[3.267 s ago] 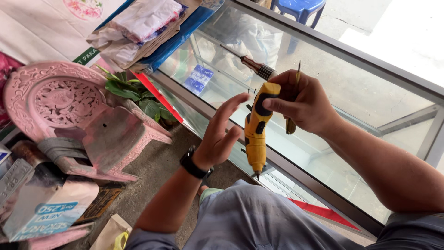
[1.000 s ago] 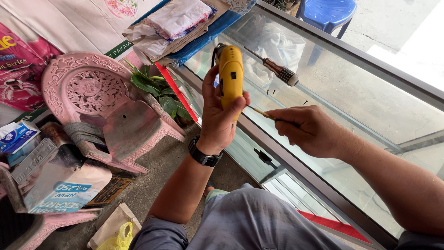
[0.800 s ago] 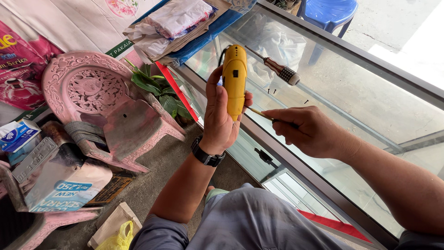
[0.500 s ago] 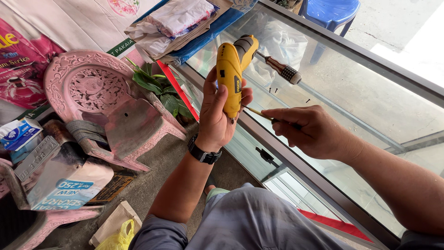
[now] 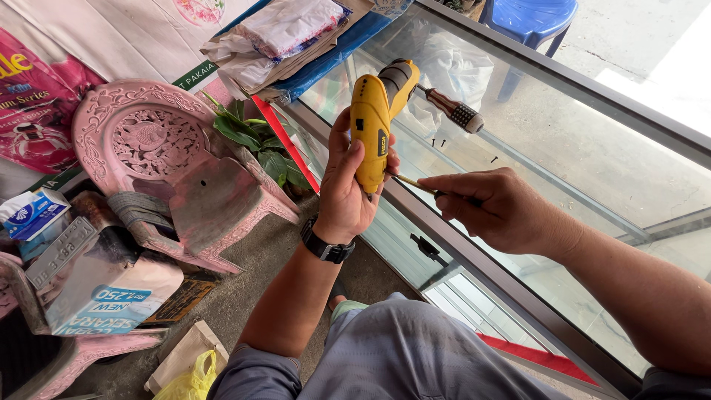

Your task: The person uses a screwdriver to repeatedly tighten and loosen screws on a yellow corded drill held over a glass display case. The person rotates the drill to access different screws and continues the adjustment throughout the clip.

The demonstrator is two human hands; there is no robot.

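Yellow cordless screwdriver (image 5: 372, 126) stood upright, head tilted right, above edge of glass display case (image 5: 563, 170). Left hand (image 5: 348, 192) wrapped firmly round its handle, thumb on left side, fingers on front. Right hand (image 5: 496, 207) pinched closed on thin yellow-tipped tool (image 5: 415, 184), tip touching base of screwdriver handle. Black wristwatch (image 5: 326, 247) on left wrist. Wooden-handled screwdriver (image 5: 453, 111) lay on glass just behind, few small black screws (image 5: 438, 142) near it. Pink plastic chair (image 5: 170, 170) well to left, green plant (image 5: 255, 141) between chair and case.
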